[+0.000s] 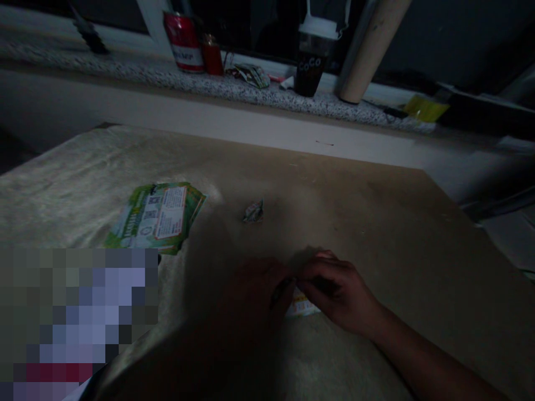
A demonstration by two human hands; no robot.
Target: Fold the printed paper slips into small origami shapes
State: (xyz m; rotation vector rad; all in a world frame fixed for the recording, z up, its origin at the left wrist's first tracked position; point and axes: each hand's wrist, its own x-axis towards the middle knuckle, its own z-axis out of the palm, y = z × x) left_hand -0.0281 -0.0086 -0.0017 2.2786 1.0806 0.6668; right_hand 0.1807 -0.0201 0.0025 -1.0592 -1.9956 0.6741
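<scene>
My left hand [267,284] and my right hand [345,292] meet low in the middle of the view, just above the tabletop. Their fingertips pinch together at one spot, and whatever is between them is too small and dark to name. Below the fingers shows part of a printed paper [303,305] with white, yellow and orange areas; the hands hide the rest. Beyond them lies a small crumpled or folded piece of printed paper [253,213]. A stack of green and white printed leaflets [156,217] rests to the left, its sheets slightly fanned. Deep shadow covers my left hand.
The brown-covered table [388,223] reaches a wall under a speckled windowsill [125,72]. On the sill stand a red can [184,42], a small red container [213,55], a dark CoCo cup [311,61] and a cardboard tube [371,53]. A pixelated patch covers the lower left.
</scene>
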